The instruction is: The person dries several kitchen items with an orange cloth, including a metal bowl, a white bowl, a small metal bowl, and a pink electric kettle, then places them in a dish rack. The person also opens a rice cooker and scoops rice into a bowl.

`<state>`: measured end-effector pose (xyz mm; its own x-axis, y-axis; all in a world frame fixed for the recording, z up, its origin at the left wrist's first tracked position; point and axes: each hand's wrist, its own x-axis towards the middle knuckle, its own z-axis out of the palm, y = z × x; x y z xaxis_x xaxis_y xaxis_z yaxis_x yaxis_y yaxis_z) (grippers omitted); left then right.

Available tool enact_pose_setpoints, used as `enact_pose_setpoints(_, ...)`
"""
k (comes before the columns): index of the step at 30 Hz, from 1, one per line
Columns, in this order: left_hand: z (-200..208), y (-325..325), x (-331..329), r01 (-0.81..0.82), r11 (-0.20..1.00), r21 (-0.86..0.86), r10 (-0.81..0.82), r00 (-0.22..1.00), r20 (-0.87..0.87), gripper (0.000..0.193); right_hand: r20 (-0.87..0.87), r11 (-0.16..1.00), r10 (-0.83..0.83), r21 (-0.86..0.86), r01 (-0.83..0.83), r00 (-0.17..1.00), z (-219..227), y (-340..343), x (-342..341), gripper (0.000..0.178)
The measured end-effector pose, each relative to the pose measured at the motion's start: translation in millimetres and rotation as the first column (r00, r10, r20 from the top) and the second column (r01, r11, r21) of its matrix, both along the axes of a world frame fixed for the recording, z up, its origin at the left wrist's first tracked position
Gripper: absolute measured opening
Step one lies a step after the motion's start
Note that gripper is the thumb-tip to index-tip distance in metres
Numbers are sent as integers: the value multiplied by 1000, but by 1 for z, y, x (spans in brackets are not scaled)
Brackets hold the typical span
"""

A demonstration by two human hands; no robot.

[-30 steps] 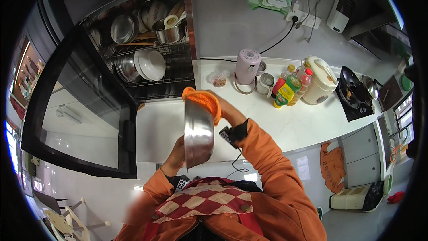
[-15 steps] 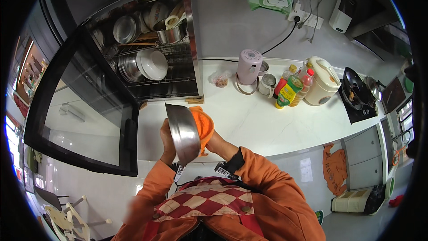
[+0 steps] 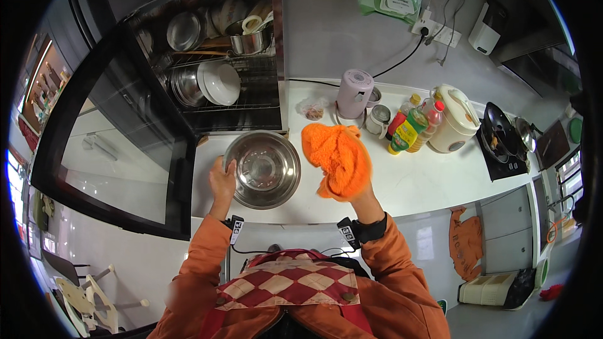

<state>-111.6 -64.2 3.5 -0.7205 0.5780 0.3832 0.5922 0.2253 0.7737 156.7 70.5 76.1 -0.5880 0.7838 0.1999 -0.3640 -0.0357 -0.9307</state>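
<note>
A shiny stainless steel bowl (image 3: 265, 171) faces up over the white counter, its inside showing. My left hand (image 3: 222, 183) grips its left rim, thumb over the edge. Whether the bowl rests on the counter or hangs just above it, I cannot tell. To the right of the bowl, and apart from it, my right hand (image 3: 363, 199) holds a crumpled orange cloth (image 3: 344, 160). The cloth covers most of that hand's fingers.
An open dish cabinet (image 3: 281, 56) with bowls and pans stands at the back left, its black-framed glass door (image 3: 179, 194) swung out. Along the counter's back are a lilac kettle-like appliance (image 3: 353, 93), several bottles (image 3: 409, 129), a cream cooker (image 3: 453, 119) and a black wok (image 3: 498, 127).
The bowl has turned from standing on its side to facing up. My right hand has drawn the orange cloth away from the bowl to the right.
</note>
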Motion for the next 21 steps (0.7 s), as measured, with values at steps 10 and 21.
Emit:
enact_pose_setpoints(10, 0, 8, 80, 162, 987, 16, -163, 985, 61, 36, 452, 821, -365, 568, 53, 814, -70, -38, -96, 51)
enact_pose_setpoints(21, 30, -5, 45, 254, 967, -22, -255, 965, -52, 27, 838, 336, 31, 505, -795, 545, -82, -49, -72, 49)
